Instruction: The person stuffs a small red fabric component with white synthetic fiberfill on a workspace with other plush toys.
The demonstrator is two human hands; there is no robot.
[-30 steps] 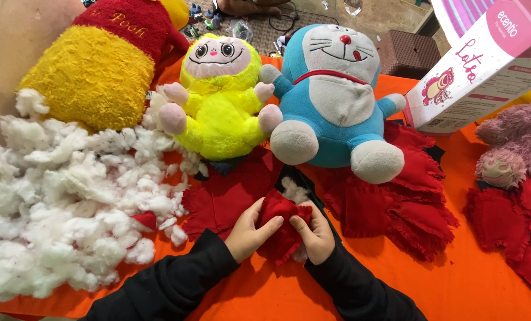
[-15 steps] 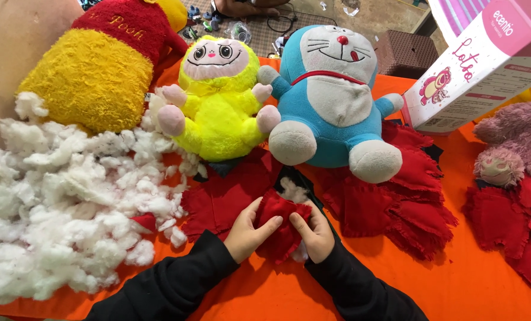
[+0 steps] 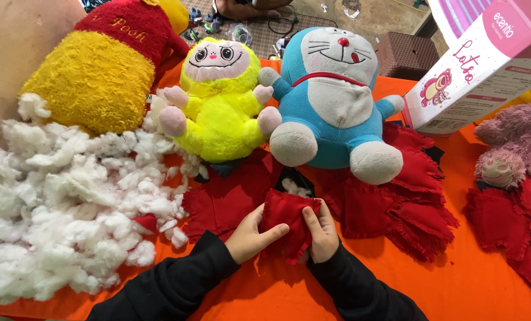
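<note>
Between your two hands, at 6 o'clock on the orange table, sits the red pouch, its long axis running 12 to 6. Your left hand pinches its 9 o'clock edge and your right hand its 3 o'clock edge, both equally near; the stuffing lies at 9 o'clock.

Bright even light, soft shadows, sharp focus, slight wide-angle bending at edges

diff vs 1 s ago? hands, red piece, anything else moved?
Little changed. Left hand and right hand still clasp the red fabric pouch, which now looks flatter and less bunched. White stuffing pile, plush toys and red fabric pieces stayed put.
</note>
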